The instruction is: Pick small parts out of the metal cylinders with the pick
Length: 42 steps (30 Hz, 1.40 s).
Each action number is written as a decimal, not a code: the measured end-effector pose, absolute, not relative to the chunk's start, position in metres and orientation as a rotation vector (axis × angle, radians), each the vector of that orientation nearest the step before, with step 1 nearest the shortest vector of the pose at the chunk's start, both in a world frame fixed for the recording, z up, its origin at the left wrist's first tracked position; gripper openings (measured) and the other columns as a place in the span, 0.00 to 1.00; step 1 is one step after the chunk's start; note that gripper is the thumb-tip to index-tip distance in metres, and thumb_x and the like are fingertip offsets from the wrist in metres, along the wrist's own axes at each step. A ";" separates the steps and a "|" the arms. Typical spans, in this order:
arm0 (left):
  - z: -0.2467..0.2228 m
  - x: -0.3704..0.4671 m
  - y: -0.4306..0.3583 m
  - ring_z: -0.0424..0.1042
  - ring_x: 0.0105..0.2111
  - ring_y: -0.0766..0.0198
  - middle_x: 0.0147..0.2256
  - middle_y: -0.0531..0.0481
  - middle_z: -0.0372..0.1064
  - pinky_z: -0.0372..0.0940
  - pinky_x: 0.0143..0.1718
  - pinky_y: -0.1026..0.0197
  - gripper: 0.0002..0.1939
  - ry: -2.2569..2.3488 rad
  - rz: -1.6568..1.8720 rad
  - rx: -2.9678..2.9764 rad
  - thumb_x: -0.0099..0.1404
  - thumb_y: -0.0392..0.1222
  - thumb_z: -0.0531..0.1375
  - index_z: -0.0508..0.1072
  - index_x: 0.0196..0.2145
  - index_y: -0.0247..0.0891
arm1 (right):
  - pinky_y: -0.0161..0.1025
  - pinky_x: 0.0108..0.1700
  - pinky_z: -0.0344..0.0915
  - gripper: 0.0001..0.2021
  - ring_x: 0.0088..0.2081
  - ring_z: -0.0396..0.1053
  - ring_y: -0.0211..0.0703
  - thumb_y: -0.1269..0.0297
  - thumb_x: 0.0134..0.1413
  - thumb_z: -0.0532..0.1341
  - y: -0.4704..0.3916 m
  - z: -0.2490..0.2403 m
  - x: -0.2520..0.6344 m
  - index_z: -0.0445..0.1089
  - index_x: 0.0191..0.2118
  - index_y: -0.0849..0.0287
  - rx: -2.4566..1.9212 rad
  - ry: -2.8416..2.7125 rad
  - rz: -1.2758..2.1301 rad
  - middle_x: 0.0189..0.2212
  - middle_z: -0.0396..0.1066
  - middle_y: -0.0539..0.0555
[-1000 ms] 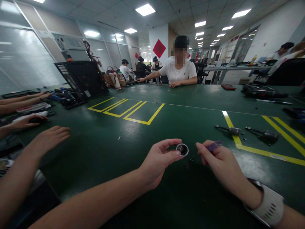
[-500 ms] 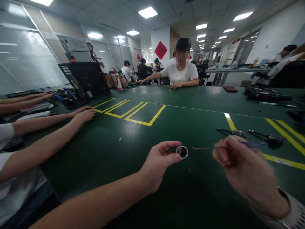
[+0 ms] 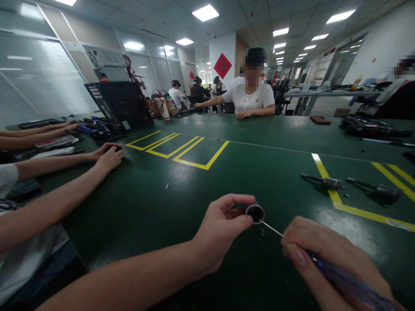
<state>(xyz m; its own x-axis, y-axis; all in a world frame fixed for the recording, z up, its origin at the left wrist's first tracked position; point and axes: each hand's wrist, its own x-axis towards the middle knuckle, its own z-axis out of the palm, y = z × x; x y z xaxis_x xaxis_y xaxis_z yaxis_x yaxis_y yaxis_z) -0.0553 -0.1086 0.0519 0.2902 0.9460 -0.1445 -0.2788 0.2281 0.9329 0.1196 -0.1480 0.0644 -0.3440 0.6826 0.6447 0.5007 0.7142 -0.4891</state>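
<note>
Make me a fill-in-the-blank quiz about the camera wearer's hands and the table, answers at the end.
1. The right hand holds a ____, its thin metal shaft pointing into a hollow cylinder.
2. That cylinder is gripped in the wearer's ____.
3. Tape strips on the green table are coloured ____.

Missing words: screwdriver; left hand; yellow.

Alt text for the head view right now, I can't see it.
The left hand holds a hollow metal cylinder while the right hand holds a screwdriver to its open end. Two tiny round parts lie nearby on the green table, with two shafted metal parts farther right.
</note>
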 end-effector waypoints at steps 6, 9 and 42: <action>0.053 -0.054 -0.109 0.71 0.40 0.63 0.42 0.47 0.72 0.64 0.45 0.58 0.14 0.858 1.060 0.987 0.51 0.29 0.64 0.74 0.37 0.36 | 0.30 0.18 0.58 0.11 0.18 0.62 0.34 0.66 0.57 0.53 -0.150 0.065 0.123 0.63 0.24 0.54 -1.001 -1.934 0.315 0.17 0.63 0.46; 0.055 -0.053 -0.109 0.71 0.40 0.62 0.43 0.47 0.72 0.65 0.44 0.58 0.13 0.851 1.086 1.002 0.51 0.28 0.64 0.74 0.36 0.36 | 0.30 0.18 0.58 0.12 0.17 0.62 0.34 0.64 0.58 0.53 -0.148 0.064 0.122 0.64 0.23 0.54 -1.053 -1.906 0.352 0.17 0.63 0.46; 0.058 -0.046 -0.109 0.73 0.34 0.63 0.38 0.45 0.74 0.68 0.35 0.62 0.08 0.991 1.113 0.934 0.47 0.26 0.61 0.74 0.27 0.32 | 0.34 0.27 0.66 0.12 0.25 0.70 0.38 0.80 0.53 0.50 -0.152 0.049 0.106 0.65 0.27 0.58 -0.773 -2.132 -0.152 0.19 0.69 0.50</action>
